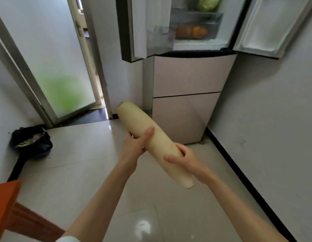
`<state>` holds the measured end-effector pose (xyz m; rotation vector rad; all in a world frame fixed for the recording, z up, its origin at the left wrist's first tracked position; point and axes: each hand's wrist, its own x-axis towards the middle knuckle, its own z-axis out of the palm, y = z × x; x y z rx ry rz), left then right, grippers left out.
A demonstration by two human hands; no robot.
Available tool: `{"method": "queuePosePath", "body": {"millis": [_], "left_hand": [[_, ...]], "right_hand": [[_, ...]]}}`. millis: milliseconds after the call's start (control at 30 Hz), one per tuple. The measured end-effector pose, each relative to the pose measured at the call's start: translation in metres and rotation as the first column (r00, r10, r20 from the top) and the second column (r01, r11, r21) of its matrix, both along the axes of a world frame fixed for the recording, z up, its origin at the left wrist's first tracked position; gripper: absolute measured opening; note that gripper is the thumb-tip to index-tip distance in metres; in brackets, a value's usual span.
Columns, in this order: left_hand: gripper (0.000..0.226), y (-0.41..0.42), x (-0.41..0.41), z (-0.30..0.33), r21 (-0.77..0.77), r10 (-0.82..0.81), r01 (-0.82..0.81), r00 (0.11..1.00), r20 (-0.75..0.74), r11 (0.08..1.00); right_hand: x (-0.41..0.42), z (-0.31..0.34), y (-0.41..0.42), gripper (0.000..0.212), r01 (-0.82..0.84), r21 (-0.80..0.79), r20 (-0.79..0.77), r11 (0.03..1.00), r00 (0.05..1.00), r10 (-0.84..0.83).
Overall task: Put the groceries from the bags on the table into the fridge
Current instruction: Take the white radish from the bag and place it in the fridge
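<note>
Both hands hold a long white radish (pixel 151 142) slantwise above bare floor tiles (pixel 92 154): left hand (pixel 136 145) curled round its middle, right hand (pixel 182 158) round its lower end. Ahead, the fridge (pixel 186 81) stands with both upper doors open.
</note>
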<state>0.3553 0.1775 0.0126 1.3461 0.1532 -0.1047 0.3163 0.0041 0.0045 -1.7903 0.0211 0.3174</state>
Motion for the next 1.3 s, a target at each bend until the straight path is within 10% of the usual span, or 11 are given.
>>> {"method": "queuePosePath", "body": {"millis": [400, 600, 967, 1300], "left_hand": [[0.085, -0.180, 0.128, 0.045, 0.120, -0.325, 0.305, 0.921, 0.215, 0.945], [0.056, -0.224, 0.238, 0.063, 0.167, -0.364, 0.324, 0.851, 0.378, 0.931], [0.106, -0.288, 0.426, 0.121, 0.364, -0.520, 0.382, 0.722, 0.457, 0.850], [0.081, -0.347, 0.579, 0.162, 0.211, -0.405, 0.346, 0.748, 0.526, 0.914]], "right_hand": [[0.091, 0.028, -0.160, 0.053, 0.292, 0.156, 0.090, 0.944, 0.947, -0.308], [0.215, 0.068, -0.206, 0.050, 0.286, 0.244, 0.137, 0.927, 0.936, -0.325], [0.441, 0.140, -0.259, 0.045, 0.153, 0.337, 0.194, 0.929, 0.954, -0.227], [0.585, 0.187, -0.319, 0.025, 0.121, 0.397, 0.270, 0.910, 0.932, -0.242]]}}
